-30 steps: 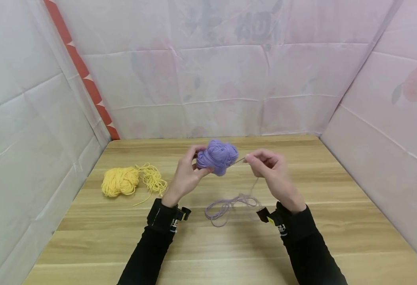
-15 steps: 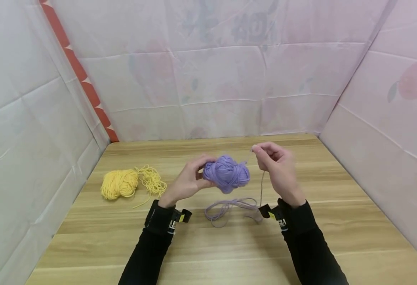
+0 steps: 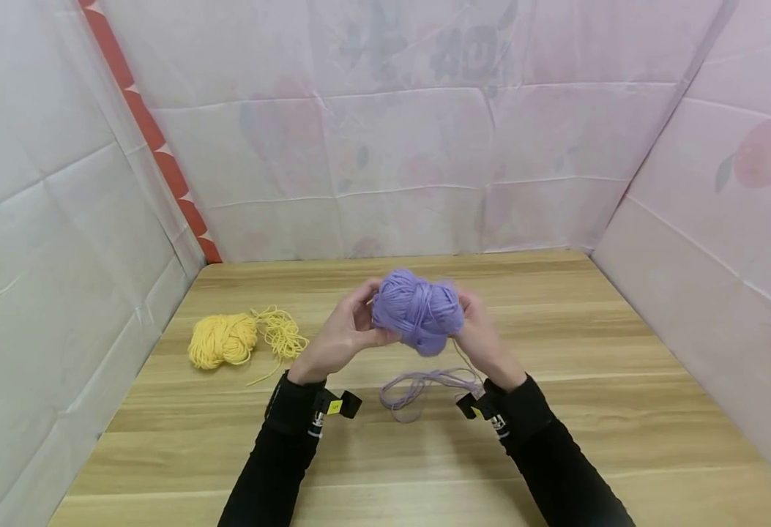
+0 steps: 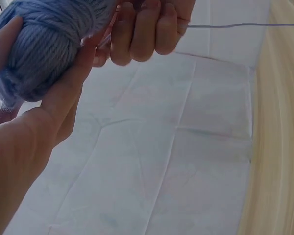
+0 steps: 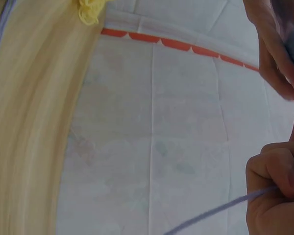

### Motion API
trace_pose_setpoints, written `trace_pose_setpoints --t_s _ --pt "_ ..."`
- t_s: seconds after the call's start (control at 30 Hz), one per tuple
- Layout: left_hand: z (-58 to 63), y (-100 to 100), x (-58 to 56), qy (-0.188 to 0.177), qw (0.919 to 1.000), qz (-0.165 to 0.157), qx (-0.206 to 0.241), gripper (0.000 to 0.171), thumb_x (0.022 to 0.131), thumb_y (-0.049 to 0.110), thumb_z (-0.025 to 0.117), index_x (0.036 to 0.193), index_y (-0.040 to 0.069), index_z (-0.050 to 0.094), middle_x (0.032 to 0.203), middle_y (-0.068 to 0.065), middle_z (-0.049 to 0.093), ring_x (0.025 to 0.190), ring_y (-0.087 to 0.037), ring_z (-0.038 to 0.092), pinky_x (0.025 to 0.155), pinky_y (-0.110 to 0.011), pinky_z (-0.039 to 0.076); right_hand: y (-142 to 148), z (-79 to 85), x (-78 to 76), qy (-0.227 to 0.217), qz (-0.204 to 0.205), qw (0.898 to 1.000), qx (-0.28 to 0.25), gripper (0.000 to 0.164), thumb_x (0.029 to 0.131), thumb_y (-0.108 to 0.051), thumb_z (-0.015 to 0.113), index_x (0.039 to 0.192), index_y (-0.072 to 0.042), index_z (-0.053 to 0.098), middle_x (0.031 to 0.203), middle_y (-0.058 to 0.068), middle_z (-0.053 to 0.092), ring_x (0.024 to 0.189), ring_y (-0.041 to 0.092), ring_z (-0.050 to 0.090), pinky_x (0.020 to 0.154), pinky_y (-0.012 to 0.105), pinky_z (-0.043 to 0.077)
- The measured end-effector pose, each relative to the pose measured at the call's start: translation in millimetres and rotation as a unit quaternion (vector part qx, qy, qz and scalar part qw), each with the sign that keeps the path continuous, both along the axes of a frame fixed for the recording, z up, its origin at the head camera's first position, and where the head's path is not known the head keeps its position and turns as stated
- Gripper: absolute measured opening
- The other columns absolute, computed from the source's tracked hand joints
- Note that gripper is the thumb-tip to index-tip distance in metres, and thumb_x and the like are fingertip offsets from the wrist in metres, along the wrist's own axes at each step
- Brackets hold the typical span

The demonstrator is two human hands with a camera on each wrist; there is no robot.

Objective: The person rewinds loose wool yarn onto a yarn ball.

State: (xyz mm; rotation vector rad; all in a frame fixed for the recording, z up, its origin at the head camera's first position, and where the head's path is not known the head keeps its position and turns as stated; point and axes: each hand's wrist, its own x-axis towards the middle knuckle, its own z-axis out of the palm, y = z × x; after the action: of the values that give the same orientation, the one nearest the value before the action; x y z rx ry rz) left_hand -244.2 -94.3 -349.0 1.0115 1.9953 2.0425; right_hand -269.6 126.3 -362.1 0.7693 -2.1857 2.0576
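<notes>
A ball of purple yarn [image 3: 418, 307] is held up over the middle of the table. My left hand [image 3: 342, 333] grips its left end, thumb and fingers around it, as the left wrist view also shows. At the ball's right end is my right hand [image 3: 484, 337], partly hidden behind the yarn in the head view. Its curled fingers [image 4: 143, 34] hold a purple strand [image 5: 210, 211], which runs out of the fist. That strand drops to a loose bundle of purple yarn [image 3: 418, 384] lying on the table below.
A yellow yarn ball [image 3: 222, 340] with a loose yellow tangle [image 3: 281, 333] lies on the left of the wooden table [image 3: 359, 468]. White patterned sheeting [image 3: 411, 146] rises behind the table and along both sides.
My right hand, earlier apart on the right with a strand drawn from the ball, has come left against the ball's right end. The ball has turned and shifted in my left hand.
</notes>
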Motion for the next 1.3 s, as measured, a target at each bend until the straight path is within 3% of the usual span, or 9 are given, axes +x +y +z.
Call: trace_pose_setpoints --t_s 0.27,0.33,0.43,0.57,0.7,0.8,1.1,1.3 --pt "4.3 0.2 2.0 -0.036 0.9985 0.025 0.032 0.063 0.084 -0.012 0.061 0.14 0.004 0.037 0.129 -0.016 0.049 0.115 -0.017 0.058 0.099 -0.034 0.051 -10.4 -8.9 -1.9 -0.045 0.007 0.999 -0.011 0.025 0.092 0.003 0.047 0.093 -0.018 0.061 0.079 -0.008 0.061 0.067 0.007 0.058 0.058 0.025 0.053" --pt "4.9 0.5 2.2 -0.044 0.9977 0.032 0.039 0.063 0.085 -0.011 0.061 0.14 0.005 0.036 0.132 -0.017 0.048 0.118 -0.019 0.057 0.101 -0.034 0.05 -11.7 -11.0 -3.0 -0.052 0.014 0.999 -0.006 0.027 0.088 0.006 0.046 0.092 -0.018 0.058 0.072 -0.009 0.054 0.061 0.006 0.05 0.054 0.022 0.046" --pt "5.1 1.4 2.0 -0.047 0.9961 0.049 0.056 0.061 0.086 -0.01 0.059 0.14 0.005 0.034 0.135 -0.018 0.047 0.124 -0.022 0.053 0.104 -0.034 0.048 -13.8 -13.4 -3.6 -0.053 0.03 0.998 0.017 0.026 0.087 0.006 0.043 0.078 -0.017 0.051 0.06 -0.011 0.041 0.052 0.004 0.037 0.048 0.02 0.032" --pt "3.1 2.5 0.2 -0.043 0.9926 0.081 0.079 0.058 0.088 -0.01 0.057 0.139 0.003 0.034 0.138 -0.02 0.046 0.128 -0.025 0.051 0.105 -0.034 0.047 -15.8 -15.3 -2.9 -0.036 0.058 0.997 0.029 0.026 0.091 0.002 0.044 0.069 -0.011 0.045 0.054 -0.01 0.032 0.048 0.004 0.029 0.046 0.022 0.023" --pt "1.2 2.9 -1.4 -0.044 0.9892 0.107 0.09 0.054 0.089 -0.009 0.058 0.137 0.003 0.036 0.137 -0.019 0.048 0.127 -0.025 0.051 0.105 -0.032 0.047 -16.3 -15.4 -1.5 -0.017 0.083 0.996 0.032 0.016 0.096 -0.002 0.046 0.088 0.003 0.059 0.055 -0.009 0.033 0.048 0.004 0.028 0.044 0.025 0.022" --pt "0.5 3.3 -3.0 -0.043 0.9867 0.127 0.093 0.055 0.089 -0.006 0.06 0.137 0.006 0.036 0.137 -0.015 0.049 0.127 -0.024 0.051 0.106 -0.032 0.046 -16.2 -14.0 -1.2 -0.013 0.095 0.994 0.042 0.021 0.098 -0.005 0.047 0.101 0.009 0.062 0.055 -0.009 0.032 0.047 0.003 0.027 0.042 0.026 0.021" --pt "-3.3 6.2 -8.3 -0.029 0.9749 0.199 0.095 0.055 0.089 -0.001 0.064 0.135 0.008 0.036 0.135 -0.011 0.05 0.122 -0.021 0.051 0.102 -0.03 0.045 -9.0 -0.4 8.4 0.007 0.083 0.989 0.119 0.02 0.099 -0.017 0.053 0.1 -0.003 0.068 0.057 -0.006 0.034 0.05 0.007 0.031 0.045 0.024 0.027" --pt "-6.5 8.5 -10.6 0.007 0.9745 0.215 0.063 0.057 0.086 -0.003 0.067 0.134 0.005 0.037 0.134 -0.013 0.049 0.12 -0.023 0.05 0.105 -0.036 0.041 -1.3 11.5 17.0 0.043 0.065 0.989 0.128 0.017 0.098 -0.015 0.055 0.1 -0.005 0.069 0.061 -0.005 0.038 0.051 0.009 0.034 0.045 0.026 0.032"
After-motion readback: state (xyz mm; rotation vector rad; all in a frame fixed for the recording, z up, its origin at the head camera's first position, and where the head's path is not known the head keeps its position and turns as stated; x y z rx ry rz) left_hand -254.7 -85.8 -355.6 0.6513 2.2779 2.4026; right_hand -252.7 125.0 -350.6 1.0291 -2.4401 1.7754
